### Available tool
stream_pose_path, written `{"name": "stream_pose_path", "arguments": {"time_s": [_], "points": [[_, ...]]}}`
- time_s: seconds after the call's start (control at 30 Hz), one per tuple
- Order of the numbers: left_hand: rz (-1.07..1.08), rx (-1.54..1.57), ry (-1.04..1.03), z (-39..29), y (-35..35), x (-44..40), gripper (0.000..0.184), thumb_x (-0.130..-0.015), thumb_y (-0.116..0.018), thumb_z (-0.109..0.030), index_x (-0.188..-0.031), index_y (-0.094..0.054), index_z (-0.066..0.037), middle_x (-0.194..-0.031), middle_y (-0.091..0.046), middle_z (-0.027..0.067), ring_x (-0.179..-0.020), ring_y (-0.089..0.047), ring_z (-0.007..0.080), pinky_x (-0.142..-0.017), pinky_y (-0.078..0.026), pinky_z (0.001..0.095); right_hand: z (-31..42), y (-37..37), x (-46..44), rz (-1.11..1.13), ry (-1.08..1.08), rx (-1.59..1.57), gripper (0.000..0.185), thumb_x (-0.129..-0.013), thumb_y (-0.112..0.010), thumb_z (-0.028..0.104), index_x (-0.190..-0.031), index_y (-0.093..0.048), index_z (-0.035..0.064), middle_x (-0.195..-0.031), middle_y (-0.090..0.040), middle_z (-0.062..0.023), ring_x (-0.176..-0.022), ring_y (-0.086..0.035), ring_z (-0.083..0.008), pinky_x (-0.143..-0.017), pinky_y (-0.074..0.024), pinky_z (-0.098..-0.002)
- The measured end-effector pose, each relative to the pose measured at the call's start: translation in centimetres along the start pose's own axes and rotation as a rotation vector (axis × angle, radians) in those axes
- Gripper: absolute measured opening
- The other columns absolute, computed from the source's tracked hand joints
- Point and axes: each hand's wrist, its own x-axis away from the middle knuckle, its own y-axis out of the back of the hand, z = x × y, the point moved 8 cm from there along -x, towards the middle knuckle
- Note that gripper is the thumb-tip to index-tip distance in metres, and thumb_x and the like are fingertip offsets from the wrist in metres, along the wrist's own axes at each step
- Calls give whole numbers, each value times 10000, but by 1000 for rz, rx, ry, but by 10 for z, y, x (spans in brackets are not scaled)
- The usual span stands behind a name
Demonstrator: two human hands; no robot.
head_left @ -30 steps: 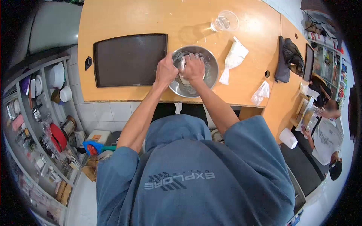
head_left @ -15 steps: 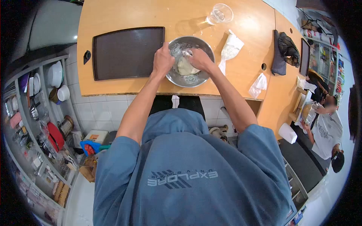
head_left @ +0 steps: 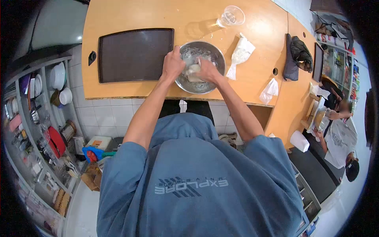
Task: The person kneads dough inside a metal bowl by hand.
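A round metal bowl (head_left: 218,59) stands near the front edge of the wooden table, its inside smeared with flour. Pale dough (head_left: 193,73) lies in it, partly covered by my right hand (head_left: 207,71), whose fingers are curled on the dough. My left hand (head_left: 173,64) is closed on the bowl's left rim. Just left of the bowl lies a dark rectangular tray (head_left: 136,56). To the right is a plastic bag of white powder (head_left: 242,52), and behind it a clear cup (head_left: 233,16).
A small plastic bag (head_left: 269,91) lies near the table's right front. Dark cloth items (head_left: 301,55) are farther right. Another person (head_left: 341,138) holds a bowl at the far right. Shelves (head_left: 39,130) with kitchenware line the left side.
Since a second ago my right hand has lifted off the dough and come back down on it, now slightly farther right. My left hand has stayed on the rim. The view has shifted slightly.
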Motion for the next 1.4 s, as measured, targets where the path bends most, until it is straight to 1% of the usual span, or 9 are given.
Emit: {"name": "stream_pose_path", "arguments": {"time_s": [0.13,0.43,0.53,0.73,0.93,1.03,1.13,1.27,1.4], "points": [[-22,29,-32,-1,0,0,289,-759,-604,27,-1042,-549,48,-960,-684,311,-889,-672,494,-776,-546,552,14,5,9,135,20,111,879,-724,-762,286,-1395,-382,-136,-1027,-684,-312,-994,-666,-474,-874,-536,-525],[6,-15,-76,-1,1,-2,287,-759,-625,20,-1030,-532,39,-924,-679,297,-859,-674,486,-764,-551,542,14,23,14,-162,192,-198,412,-683,-747,146,-1036,-697,-59,-1006,-706,-260,-947,-689,-417,-854,-549,-458],[21,-27,-43,2,0,-4,322,-775,-630,18,-1088,-555,25,-946,-688,292,-900,-672,482,-788,-542,550,10,28,22,4,-62,-421,412,-680,-748,134,-1062,-722,-19,-1026,-720,-222,-960,-696,-364,-884,-545,-416],[13,-23,-20,8,3,-4,290,-819,-622,6,-1103,-566,25,-944,-691,293,-906,-669,490,-783,-532,563,2,31,32,-157,54,-460,369,-683,-759,80,-1042,-738,-3,-1057,-734,-150,-989,-691,-264,-913,-529,-372],[23,-62,-24,2,6,-5,266,-830,-609,10,-1090,-565,38,-945,-689,303,-905,-668,492,-784,-532,562,-20,19,32,-100,-186,-787,335,-784,-711,57,-1108,-687,-27,-1113,-691,-118,-1068,-631,-203,-963,-482,-326],[34,-50,-16,0,7,-5,266,-824,-607,17,-1085,-560,42,-947,-688,307,-909,-668,493,-790,-534,558,-32,14,27,-171,-185,-870,340,-824,-753,85,-1136,-656,-8,-1056,-702,-103,-988,-653,-189,-895,-515,-324],[26,-19,-20,1,7,-4,263,-820,-602,23,-1079,-557,44,-947,-687,310,-914,-667,494,-790,-534,556,-44,14,22,-292,-153,-1114,360,-855,-726,102,-1173,-610,-23,-1092,-679,-108,-1028,-636,-192,-930,-502,-334],[26,-16,-17,6,3,-4,260,-830,-596,17,-1084,-551,41,-943,-684,312,-918,-664,499,-788,-532,562,-25,30,14,-285,-92,-1274,480,-861,-684,93,-1308,-563,-34,-1241,-610,-167,-1146,-593,-229,-990,-480,-362],[29,-44,-23,1,4,-7,249,-819,-594,7,-1061,-542,42,-925,-681,309,-900,-661,503,-777,-533,566,-9,21,10,-77,-97,-831,492,-809,-690,119,-1280,-633,-9,-1251,-603,-192,-1157,-596,-287,-1003,-469,-362]]}}
